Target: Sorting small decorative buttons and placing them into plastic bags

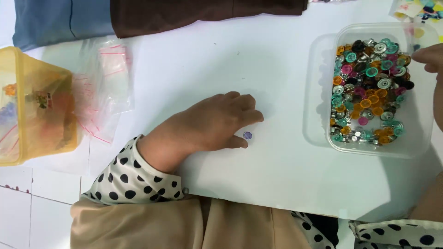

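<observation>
Resting palm-down on the white table (277, 55), the left hand (214, 122) lay flat with its fingers stretched toward the right and loosely together, gripping nothing. Just beside its thumb tip sat a single small round snap button (248, 135), bluish-purple with a pale rim, apart from the hand or barely touching it; which one could not be told. The wrist came out of a cream sleeve with black polka dots (131, 177), over a tan garment at the near edge.

At the far right, the right hand (431, 57) was mostly cut off by the frame. Only some bent fingers showed above the far corner of the clear plastic tub (323, 92), so whether they pinched anything could not be told. The tub was rectangular with rounded corners and held a heap of snap buttons (369, 92), shiny metal discs mixed with teal, orange, pink and black ones.

On the left stood a translucent yellow plastic box (39, 74), its contents blurred. Beside it lay thin clear zip bags with red strips (108, 87). Blue and brown cloth (184, 14) crossed the far edge.
</observation>
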